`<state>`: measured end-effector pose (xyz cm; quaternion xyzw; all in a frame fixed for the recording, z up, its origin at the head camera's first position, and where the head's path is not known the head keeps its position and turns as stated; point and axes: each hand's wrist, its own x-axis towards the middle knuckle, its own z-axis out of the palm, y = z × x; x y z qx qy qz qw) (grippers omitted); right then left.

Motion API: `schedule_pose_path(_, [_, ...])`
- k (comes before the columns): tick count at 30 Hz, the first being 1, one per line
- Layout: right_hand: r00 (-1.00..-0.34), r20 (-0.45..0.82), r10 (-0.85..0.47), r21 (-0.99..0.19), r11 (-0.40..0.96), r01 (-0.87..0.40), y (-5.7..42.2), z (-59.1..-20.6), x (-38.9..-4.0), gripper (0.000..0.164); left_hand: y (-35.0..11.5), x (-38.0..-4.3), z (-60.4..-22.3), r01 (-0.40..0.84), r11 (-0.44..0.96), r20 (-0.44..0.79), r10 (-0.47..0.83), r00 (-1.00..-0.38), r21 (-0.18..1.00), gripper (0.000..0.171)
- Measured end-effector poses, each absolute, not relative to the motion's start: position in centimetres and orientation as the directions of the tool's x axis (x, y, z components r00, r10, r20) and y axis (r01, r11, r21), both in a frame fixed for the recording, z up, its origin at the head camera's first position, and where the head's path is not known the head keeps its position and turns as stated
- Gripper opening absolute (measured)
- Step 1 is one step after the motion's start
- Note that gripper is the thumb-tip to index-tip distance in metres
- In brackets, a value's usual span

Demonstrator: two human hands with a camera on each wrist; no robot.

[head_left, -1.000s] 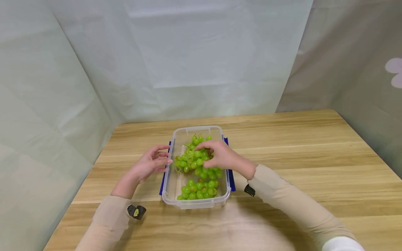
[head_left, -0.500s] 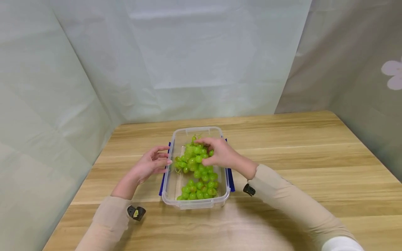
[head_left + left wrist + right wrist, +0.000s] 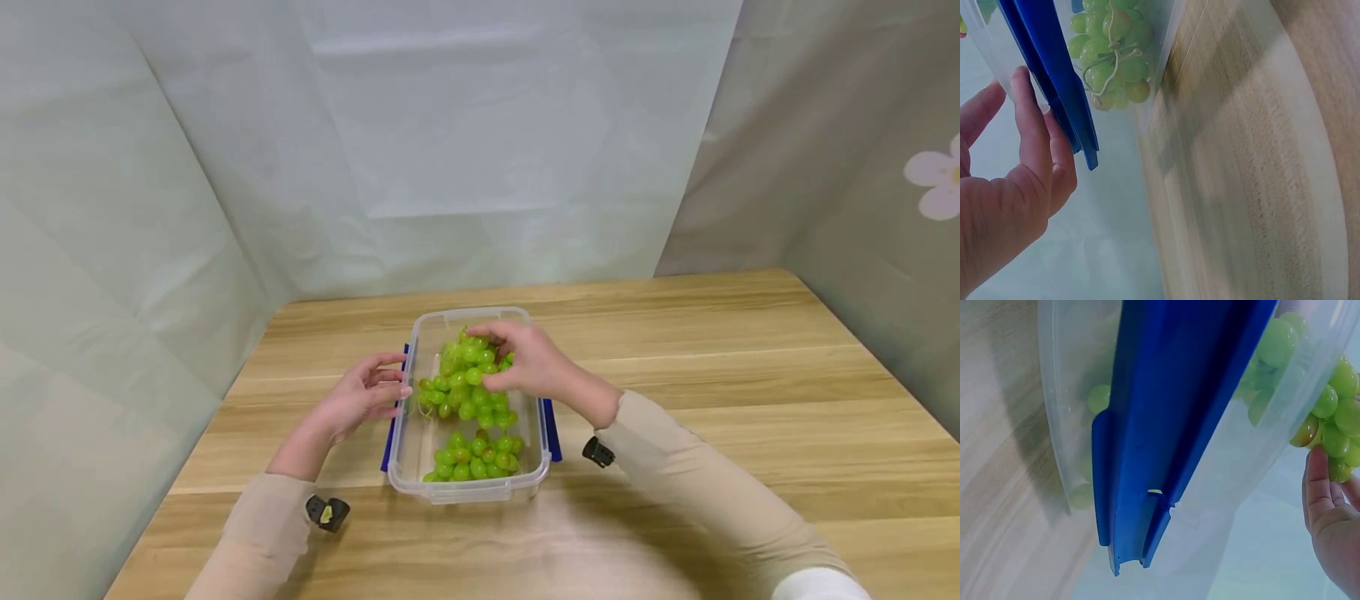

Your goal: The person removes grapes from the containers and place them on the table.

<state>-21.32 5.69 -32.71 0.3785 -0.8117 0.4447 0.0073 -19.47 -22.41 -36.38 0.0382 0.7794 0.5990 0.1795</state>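
Observation:
A clear plastic food container (image 3: pixel 468 493) stands on the table with green grapes inside. My right hand (image 3: pixel 536 360) reaches over its right rim and grips a bunch of green grapes (image 3: pixel 480 400) with thumb and fingers. In the right wrist view, the gripped grapes (image 3: pixel 1338 425) show above the rim beside the fingers. A second bunch (image 3: pixel 480 460) lies at the near end. My left hand (image 3: pixel 360 398) rests its fingertips against the left rim, fingers extended; the left wrist view shows them next to a blue side latch (image 3: pixel 1054 75). Stems (image 3: pixel 1113 59) show through the container wall.
The blue latches hang open along both long sides, the right latch (image 3: pixel 553 429) near my right forearm. Wooden tabletop (image 3: pixel 712 367) surrounds the container. Pale cloth (image 3: pixel 480 150) hangs behind the table and at the sides.
My right hand has raised its bunch slightly and shifted it a little toward the far end. A gap now shows between it and the near bunch. The left hand stays at the rim.

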Motion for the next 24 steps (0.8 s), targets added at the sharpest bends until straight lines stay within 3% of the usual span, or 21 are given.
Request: schedule_pose_path(24, [-0.761, 0.379, -0.526, -0.758, 0.295, -0.582, 7.6, -31.2, -21.3, 0.058, -22.5, -18.7, -36.0, -0.164, 0.276, -0.242, 0.278, -0.929, 0.947, 0.067])
